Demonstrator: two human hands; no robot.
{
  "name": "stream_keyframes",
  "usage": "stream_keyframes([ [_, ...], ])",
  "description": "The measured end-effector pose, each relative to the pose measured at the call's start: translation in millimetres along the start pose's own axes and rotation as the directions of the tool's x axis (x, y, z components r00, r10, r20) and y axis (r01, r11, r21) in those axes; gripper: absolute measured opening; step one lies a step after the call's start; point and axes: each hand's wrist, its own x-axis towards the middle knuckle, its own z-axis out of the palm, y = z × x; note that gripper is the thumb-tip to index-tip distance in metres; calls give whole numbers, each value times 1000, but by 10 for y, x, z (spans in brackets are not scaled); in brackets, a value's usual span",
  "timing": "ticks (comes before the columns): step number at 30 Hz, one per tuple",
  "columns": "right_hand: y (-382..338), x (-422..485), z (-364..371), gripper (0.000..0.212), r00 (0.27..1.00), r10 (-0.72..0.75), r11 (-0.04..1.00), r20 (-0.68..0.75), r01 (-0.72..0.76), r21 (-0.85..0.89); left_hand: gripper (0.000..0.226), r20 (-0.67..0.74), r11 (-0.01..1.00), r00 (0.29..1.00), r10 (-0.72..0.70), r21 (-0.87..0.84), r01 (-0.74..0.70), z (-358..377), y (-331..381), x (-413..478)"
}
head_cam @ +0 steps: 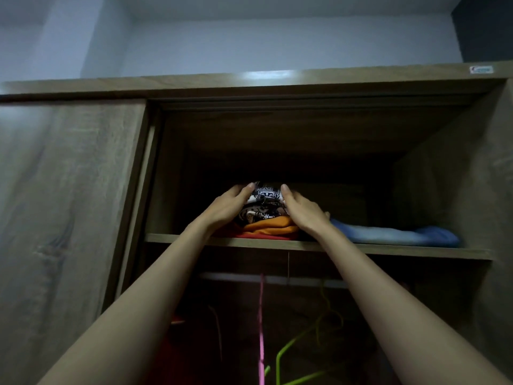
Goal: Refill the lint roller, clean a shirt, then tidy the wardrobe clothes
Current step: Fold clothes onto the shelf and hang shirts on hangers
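A stack of folded clothes sits on the wardrobe's upper shelf [361,250]. On top lies a black-and-white patterned garment [265,197], with an orange one [270,227] and a red one [263,237] beneath it. My left hand [227,205] presses against the stack's left side with its fingers straight. Flat against the right side of the stack lies my right hand [304,209]. Both arms reach up and forward into the shelf. The back of the stack is lost in shadow.
Folded blue jeans [394,235] lie on the same shelf to the right. Below the shelf runs a hanging rail [305,282] with a pink hanger [261,329] and green hangers [294,357]. The wardrobe's sliding door [69,204] covers the left side.
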Motion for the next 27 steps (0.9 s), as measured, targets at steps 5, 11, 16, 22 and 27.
stream_keyframes([
  [5,25,25,22,56,998,-51,997,-29,53,61,61,-45,987,992,114,-110,-119,36,-5,-11],
  [11,-40,-54,6,57,953,-222,900,-207,282,333,33,-229,834,945,234,-453,-316,21,177,-181],
  [16,-116,-364,-61,44,892,-268,801,-364,416,430,27,-286,723,929,234,-588,-363,-20,355,-447],
  [22,-69,-694,25,26,914,-77,852,-397,267,450,71,-84,770,995,56,-631,-97,30,198,-698],
  [27,-2,-795,69,47,974,-30,962,-223,89,258,86,43,812,996,82,-582,-42,147,105,-856],
])
